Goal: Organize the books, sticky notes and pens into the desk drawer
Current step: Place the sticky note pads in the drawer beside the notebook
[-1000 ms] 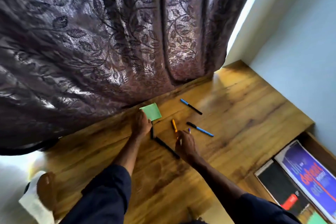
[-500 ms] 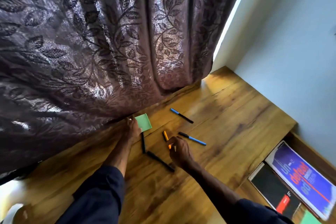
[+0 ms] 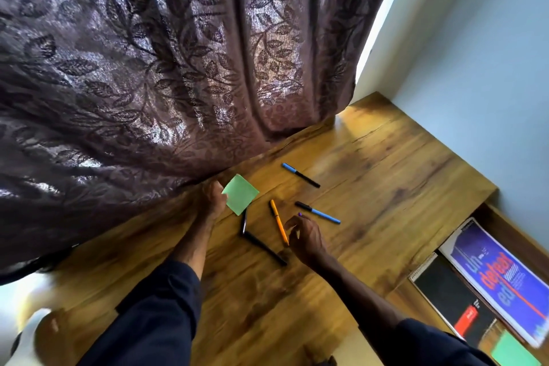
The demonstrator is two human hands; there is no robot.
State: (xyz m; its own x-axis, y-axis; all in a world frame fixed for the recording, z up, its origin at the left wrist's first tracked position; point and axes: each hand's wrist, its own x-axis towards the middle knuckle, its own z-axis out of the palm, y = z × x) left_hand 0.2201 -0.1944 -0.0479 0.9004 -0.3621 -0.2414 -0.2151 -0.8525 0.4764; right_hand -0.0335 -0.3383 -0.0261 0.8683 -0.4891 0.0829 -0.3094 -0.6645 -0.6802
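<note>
A: left hand (image 3: 212,200)?
B: it's pinching the green sticky pad (image 3: 241,197) by its near-left corner, thumb on top; the pad is sitting on the desk (image 3: 386,187) just in front of the curtain (image 3: 148,68) hem; it's square and plain green, turned like a diamond, blank face showing.
A: right hand (image 3: 307,236)?
B: it's sitting just right of the orange pen (image 3: 277,220), fingers curling inward; the pen's lower tip is meeting the fingertips; a small purple tip (image 3: 300,214) is showing just above them; can't tell whether the hand is gripping anything.
A: other pens?
B: five are lying loose on the desk; the orange one is running diagonally between the hands; a short black pen (image 3: 244,221) is lying with its top end at the pad's lower corner, its bottom end meeting a long black pen (image 3: 264,248) in a V; a blue-capped black pen (image 3: 300,175) is lying further back, right of the pad; a black-capped blue pen (image 3: 318,212) is lying just beyond the right hand.
A: drawer (image 3: 517,235)?
B: it's standing open at the desk's right end; a blue book (image 3: 505,282) with red lettering is lying flat inside; a black spiral notebook (image 3: 451,297) with a red label is lying beside it; a second green pad (image 3: 514,353) is sitting at the near end, partly cut off by the frame edge.
</note>
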